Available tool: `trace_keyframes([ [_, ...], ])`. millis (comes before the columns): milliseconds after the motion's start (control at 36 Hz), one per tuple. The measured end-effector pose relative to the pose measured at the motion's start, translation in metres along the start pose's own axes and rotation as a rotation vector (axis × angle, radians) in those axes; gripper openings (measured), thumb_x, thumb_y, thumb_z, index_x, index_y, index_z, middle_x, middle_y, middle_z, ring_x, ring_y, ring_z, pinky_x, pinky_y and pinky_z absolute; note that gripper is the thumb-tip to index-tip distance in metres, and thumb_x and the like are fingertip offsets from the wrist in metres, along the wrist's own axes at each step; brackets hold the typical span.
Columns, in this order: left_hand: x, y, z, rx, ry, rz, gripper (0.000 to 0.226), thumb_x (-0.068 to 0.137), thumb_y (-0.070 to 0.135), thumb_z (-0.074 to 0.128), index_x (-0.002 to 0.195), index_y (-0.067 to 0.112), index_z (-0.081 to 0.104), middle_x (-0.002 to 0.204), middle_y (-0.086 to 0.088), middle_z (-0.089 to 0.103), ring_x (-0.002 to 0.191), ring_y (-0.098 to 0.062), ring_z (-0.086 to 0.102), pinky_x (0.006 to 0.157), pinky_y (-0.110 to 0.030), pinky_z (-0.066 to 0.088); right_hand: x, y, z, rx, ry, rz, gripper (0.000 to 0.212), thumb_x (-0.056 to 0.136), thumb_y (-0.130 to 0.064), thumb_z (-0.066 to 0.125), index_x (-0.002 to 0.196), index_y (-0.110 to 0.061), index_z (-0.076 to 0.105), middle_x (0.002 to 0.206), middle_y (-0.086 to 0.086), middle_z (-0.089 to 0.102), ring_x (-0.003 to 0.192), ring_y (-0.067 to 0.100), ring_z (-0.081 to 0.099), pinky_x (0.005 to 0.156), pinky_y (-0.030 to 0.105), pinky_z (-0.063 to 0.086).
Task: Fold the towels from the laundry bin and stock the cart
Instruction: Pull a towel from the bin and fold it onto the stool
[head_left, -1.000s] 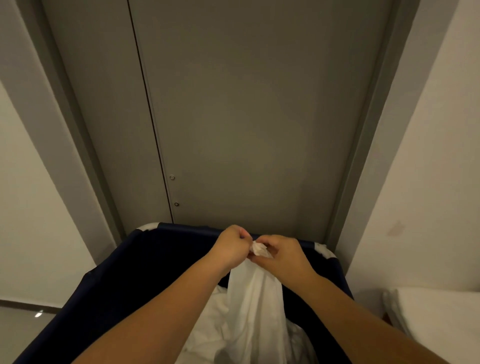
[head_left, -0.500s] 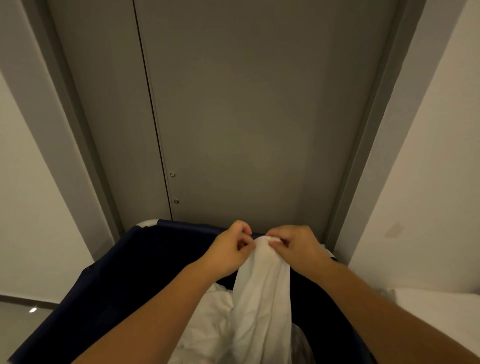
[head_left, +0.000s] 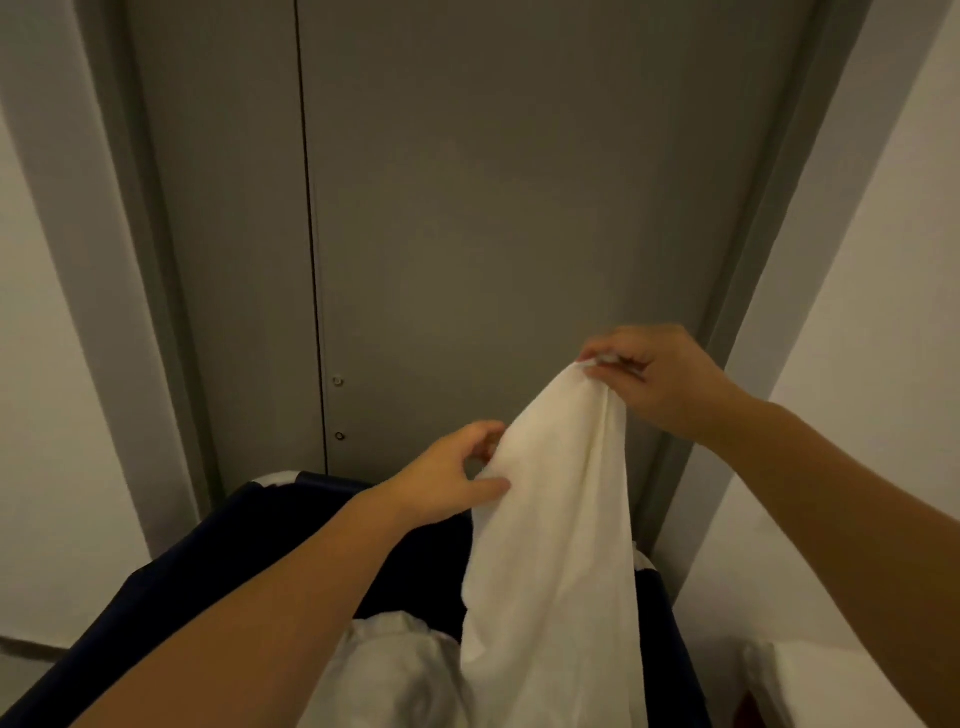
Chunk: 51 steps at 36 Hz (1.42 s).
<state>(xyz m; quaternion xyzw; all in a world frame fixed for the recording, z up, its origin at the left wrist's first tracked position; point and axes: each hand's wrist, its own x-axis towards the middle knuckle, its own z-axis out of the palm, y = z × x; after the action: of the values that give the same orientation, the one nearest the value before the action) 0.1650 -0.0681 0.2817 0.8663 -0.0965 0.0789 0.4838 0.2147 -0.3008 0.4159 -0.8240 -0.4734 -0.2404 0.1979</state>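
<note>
Towel (head_left: 550, 519) draping below my right hand (head_left: 660, 384), pinched at its top, my left hand (head_left: 441, 483) pinching its side edge

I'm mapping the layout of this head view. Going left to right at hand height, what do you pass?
left wall → door seam → left hand → white towel → right hand → right wall

Grey double door (head_left: 493, 208) between white walls (head_left: 883, 260), dim light
</note>
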Motion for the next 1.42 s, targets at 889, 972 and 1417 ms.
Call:
trace_keyframes([
  [889, 0.004, 0.012, -0.116, 1.381, 0.169, -0.201, 0.041, 0.095, 0.051, 0.044, 0.116, 0.021, 0.061, 0.12, -0.001, 0.052, 0.114, -0.023, 0.045, 0.097, -0.041, 0.03, -0.005, 0.06, -0.002, -0.216, -0.164, 0.386, 0.028, 0.099, -0.011, 0.048, 0.123, -0.008, 0.062, 0.118, 0.015, 0.062, 0.106, 0.03, 0.056, 0.098, 0.034, 0.042],
  [972, 0.019, 0.044, -0.138, 1.288, 0.309, -0.209, 0.04, 0.095, 0.049, 0.047, 0.118, 0.021, 0.062, 0.124, -0.005, 0.046, 0.113, -0.026, 0.045, 0.098, -0.042, 0.033, 0.002, 0.068, -0.008, -0.23, -0.155, 0.47, 0.032, 0.099, -0.01, 0.046, 0.128, -0.008, 0.059, 0.121, 0.015, 0.058, 0.109, 0.031, 0.055, 0.099, 0.036, 0.042],
  [1417, 0.013, 0.118, -0.177, 0.927, 0.669, -0.237, 0.029, 0.089, 0.029, 0.066, 0.102, 0.004, 0.07, 0.095, -0.018, 0.067, 0.088, -0.036, 0.063, 0.08, -0.041, 0.053, 0.035, 0.057, -0.03, -0.148, 0.145, 0.467, 0.033, 0.095, -0.001, 0.047, 0.125, -0.004, 0.06, 0.125, 0.017, 0.059, 0.114, 0.034, 0.055, 0.099, 0.036, 0.042],
])
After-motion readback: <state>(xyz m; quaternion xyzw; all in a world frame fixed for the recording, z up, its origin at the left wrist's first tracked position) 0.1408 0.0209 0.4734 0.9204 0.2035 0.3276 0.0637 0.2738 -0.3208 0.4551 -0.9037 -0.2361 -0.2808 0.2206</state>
